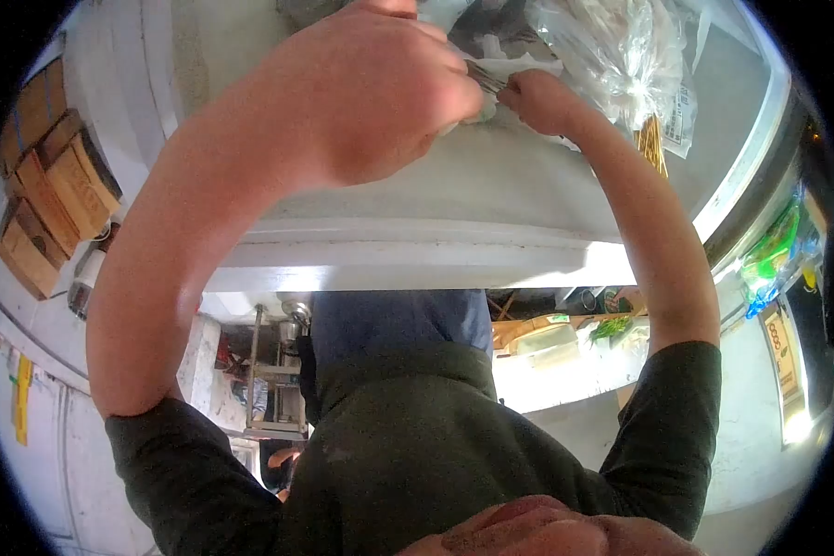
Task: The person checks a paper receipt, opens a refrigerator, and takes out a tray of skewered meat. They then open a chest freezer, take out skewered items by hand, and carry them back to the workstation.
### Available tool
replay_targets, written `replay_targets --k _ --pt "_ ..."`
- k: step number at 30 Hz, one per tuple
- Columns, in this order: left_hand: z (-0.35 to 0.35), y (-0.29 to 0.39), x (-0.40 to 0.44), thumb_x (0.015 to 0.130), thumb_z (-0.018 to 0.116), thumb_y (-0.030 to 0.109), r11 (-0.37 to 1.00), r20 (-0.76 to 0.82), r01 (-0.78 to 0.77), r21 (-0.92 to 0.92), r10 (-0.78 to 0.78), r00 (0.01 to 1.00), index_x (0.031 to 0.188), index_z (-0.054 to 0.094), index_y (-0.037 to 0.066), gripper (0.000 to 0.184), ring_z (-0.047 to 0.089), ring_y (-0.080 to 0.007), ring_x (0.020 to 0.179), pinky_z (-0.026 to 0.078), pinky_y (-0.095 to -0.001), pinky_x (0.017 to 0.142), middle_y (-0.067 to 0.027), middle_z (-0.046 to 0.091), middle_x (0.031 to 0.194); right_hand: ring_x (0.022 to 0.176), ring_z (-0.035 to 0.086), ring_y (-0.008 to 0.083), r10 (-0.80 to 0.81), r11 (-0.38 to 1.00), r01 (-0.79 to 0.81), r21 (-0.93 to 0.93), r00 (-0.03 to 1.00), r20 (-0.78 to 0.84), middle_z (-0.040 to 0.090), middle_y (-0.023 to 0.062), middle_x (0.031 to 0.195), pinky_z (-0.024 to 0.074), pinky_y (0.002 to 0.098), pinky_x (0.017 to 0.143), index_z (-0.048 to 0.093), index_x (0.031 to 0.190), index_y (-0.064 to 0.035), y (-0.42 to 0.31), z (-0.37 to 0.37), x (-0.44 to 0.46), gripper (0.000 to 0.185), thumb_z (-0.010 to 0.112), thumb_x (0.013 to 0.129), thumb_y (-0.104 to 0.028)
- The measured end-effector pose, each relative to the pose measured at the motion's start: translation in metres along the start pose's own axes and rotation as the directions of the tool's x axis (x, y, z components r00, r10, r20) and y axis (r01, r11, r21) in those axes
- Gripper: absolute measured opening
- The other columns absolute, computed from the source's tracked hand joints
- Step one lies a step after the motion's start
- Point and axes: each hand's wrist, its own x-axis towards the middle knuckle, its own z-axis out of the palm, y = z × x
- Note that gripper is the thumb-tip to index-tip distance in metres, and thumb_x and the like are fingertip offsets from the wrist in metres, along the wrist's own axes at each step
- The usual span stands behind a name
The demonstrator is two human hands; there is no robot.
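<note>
At the top of the head view, my left hand is curled closed, its fingertips mostly hidden behind the back of the hand. Facing it from the right, my right hand pinches the end of a thin, dark bundle of strands that reaches across to my left hand. Crumpled white plastic lies around and behind the bundle. Just beyond my right hand is a clear plastic bag, gathered at its neck, with thin golden sticks poking out below it.
Both forearms cross the front edge of the pale work surface. Cardboard boxes stand at the far left. A metal rack is below on the left. Green and blue plastic bags hang at the right.
</note>
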Motion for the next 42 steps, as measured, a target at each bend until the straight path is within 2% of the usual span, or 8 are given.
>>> replay_targets --k 11,17,22,25,27,33,38,42 --pt "0.005 0.000 0.002 0.086 0.055 0.012 0.995 -0.133 -0.067 -0.067 0.058 0.989 0.070 0.057 0.009 0.017 0.057 -0.0180 0.069 0.038 -0.0345 0.084 -0.0030 0.061 0.068 0.088 0.063 0.0359 -0.002 0.935 -0.027 -0.354 0.997 -0.082 0.066 0.0184 0.092 0.0505 0.0462 0.072 0.064 0.086 -0.0020 -0.024 0.000 -0.002 0.018 0.050 0.086 -0.013" --pt "0.003 0.001 0.005 0.084 0.058 0.010 0.999 -0.126 -0.045 -0.002 0.044 0.991 0.070 0.058 0.010 0.014 0.057 -0.0168 0.067 0.038 -0.0341 0.084 -0.0026 0.060 0.066 0.088 0.064 0.0358 -0.039 0.936 0.029 -0.350 0.999 -0.020 0.066 0.0197 0.089 0.0512 0.0462 0.071 0.065 0.091 -0.0017 -0.039 -0.016 -0.009 0.018 0.050 0.085 -0.011" --pt "-0.003 0.003 0.006 0.082 0.060 0.010 0.991 0.025 0.103 0.080 -0.105 0.994 0.069 0.057 0.011 0.014 0.055 -0.0157 0.065 0.038 -0.0335 0.084 -0.0018 0.059 0.065 0.084 0.061 0.0393 -0.029 0.971 0.040 -0.237 0.998 0.049 0.062 0.0232 0.085 0.0482 0.0461 0.071 0.060 0.089 0.0020 -0.043 -0.054 -0.047 0.022 0.049 0.090 -0.017" --pt "0.011 -0.013 0.004 0.081 0.061 0.009 0.999 -0.092 0.007 0.051 -0.002 0.996 0.068 0.056 0.011 0.014 0.054 -0.0154 0.065 0.039 -0.0338 0.082 -0.0018 0.057 0.064 0.074 0.056 0.0424 -0.079 0.996 0.077 -0.050 0.996 -0.044 0.058 0.0230 0.075 0.0441 0.0467 0.069 0.056 0.085 0.0018 -0.025 -0.059 -0.091 0.025 0.048 0.093 -0.021" --pt "0.012 -0.020 0.003 0.079 0.064 0.010 0.994 -0.074 0.022 0.106 -0.014 0.997 0.073 0.059 0.011 0.008 0.057 -0.0166 0.069 0.040 -0.0361 0.082 -0.0031 0.060 0.068 0.064 0.053 0.0371 -0.100 0.994 0.104 0.026 0.986 -0.133 0.053 0.0194 0.065 0.0419 0.0434 0.064 0.055 0.084 0.0011 -0.013 -0.064 -0.127 0.026 0.049 0.094 -0.022" --pt "0.035 -0.035 0.005 0.078 0.057 0.009 0.970 -0.242 0.221 0.100 -0.191 0.951 0.086 0.063 0.009 0.010 0.060 -0.0242 0.089 0.041 -0.0405 0.090 -0.0065 0.063 0.083 0.059 0.039 0.0066 0.254 0.835 -0.216 0.506 0.967 -0.006 0.044 -0.0029 0.062 0.0339 0.0242 0.053 0.061 0.092 0.0004 0.010 -0.074 -0.237 0.024 0.054 0.096 -0.022" --pt "0.067 -0.026 0.016 0.078 0.066 0.016 0.867 -0.285 0.425 0.260 -0.352 0.892 0.106 0.063 0.009 0.029 0.054 -0.0243 0.109 0.036 -0.0375 0.098 -0.0086 0.061 0.106 0.059 0.042 0.0068 0.425 0.617 -0.155 0.771 0.891 -0.161 0.050 -0.0021 0.064 0.0351 0.0238 0.053 0.066 0.101 0.0003 0.014 -0.045 -0.297 0.023 0.055 0.094 -0.020" --pt "0.079 0.059 0.042 0.078 0.068 0.021 0.945 -0.591 0.296 -0.142 -0.321 0.740 0.109 0.063 0.011 0.033 0.056 -0.0279 0.103 0.041 -0.0384 0.094 -0.0102 0.062 0.104 0.057 0.039 0.0039 0.473 0.542 0.067 0.838 0.800 -0.369 0.048 -0.0036 0.065 0.0309 0.0193 0.050 0.062 0.102 0.0013 -0.004 -0.009 -0.305 0.023 0.050 0.098 -0.018"
